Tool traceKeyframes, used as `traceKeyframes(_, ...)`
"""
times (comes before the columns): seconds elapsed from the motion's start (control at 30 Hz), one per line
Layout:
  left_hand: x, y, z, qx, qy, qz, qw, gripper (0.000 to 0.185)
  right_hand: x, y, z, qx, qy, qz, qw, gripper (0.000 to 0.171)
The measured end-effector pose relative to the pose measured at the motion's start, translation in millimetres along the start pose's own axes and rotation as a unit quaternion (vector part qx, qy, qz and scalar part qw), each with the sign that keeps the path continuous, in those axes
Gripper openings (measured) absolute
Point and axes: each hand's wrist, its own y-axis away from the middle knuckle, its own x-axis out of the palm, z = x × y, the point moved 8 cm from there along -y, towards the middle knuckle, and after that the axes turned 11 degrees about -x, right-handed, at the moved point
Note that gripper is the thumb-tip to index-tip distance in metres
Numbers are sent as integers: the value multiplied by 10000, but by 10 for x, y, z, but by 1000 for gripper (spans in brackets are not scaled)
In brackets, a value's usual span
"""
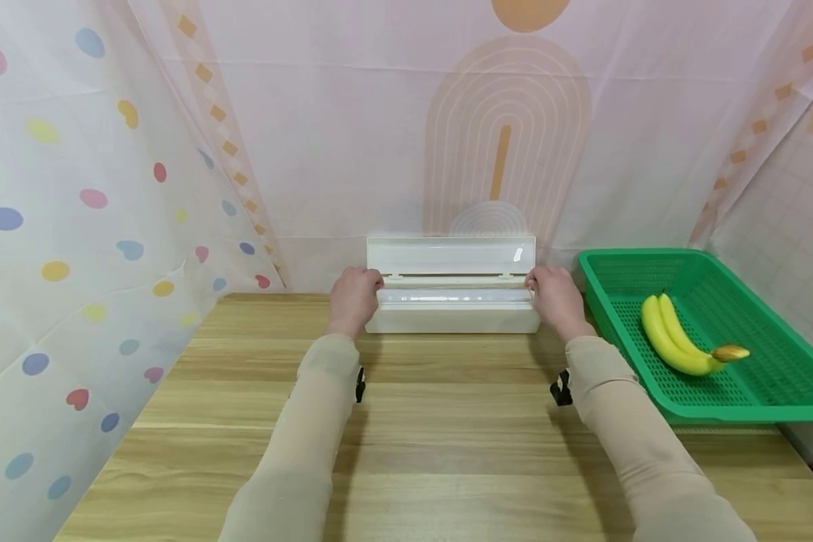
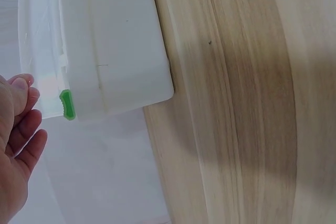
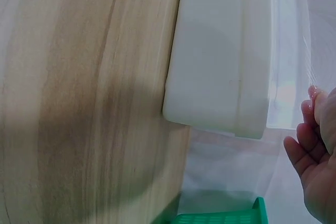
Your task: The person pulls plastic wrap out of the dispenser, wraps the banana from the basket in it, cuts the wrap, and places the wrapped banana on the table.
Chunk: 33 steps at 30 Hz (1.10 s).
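Note:
A white cling film dispenser (image 1: 452, 319) stands at the back of the wooden table (image 1: 447, 444) with its lid (image 1: 450, 256) raised. My left hand (image 1: 354, 299) is at the box's left end and my right hand (image 1: 557, 297) at its right end. Each has curled fingers pinching the clear film (image 1: 454, 296) along the top. The left wrist view shows the box (image 2: 115, 40), a small green slider (image 2: 66, 104) and my left fingers (image 2: 21, 103) at the film's edge. In the right wrist view my right fingertips (image 3: 314, 95) touch the film (image 3: 286, 77) beside the box (image 3: 220, 51).
A green plastic basket (image 1: 718, 412) sits on the right of the table, holding two yellow bananas (image 1: 677, 339); its corner (image 3: 226, 217) shows in the right wrist view. Patterned cloth walls close in at the left, back and right. Bare tabletop lies in front of the box.

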Motion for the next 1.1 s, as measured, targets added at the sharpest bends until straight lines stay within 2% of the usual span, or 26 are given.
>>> traceKeyframes(0.87, -209, -23, -78, 467, 118, -531, 9974, 9, -204, -82, 53, -355, 63, -287, 9989, 11)
traceKeyframes(1.1, -257, -32, -70, 577, 91, -537, 9969, 8, -250, -103, 83, -514, 132, -339, 9980, 12)
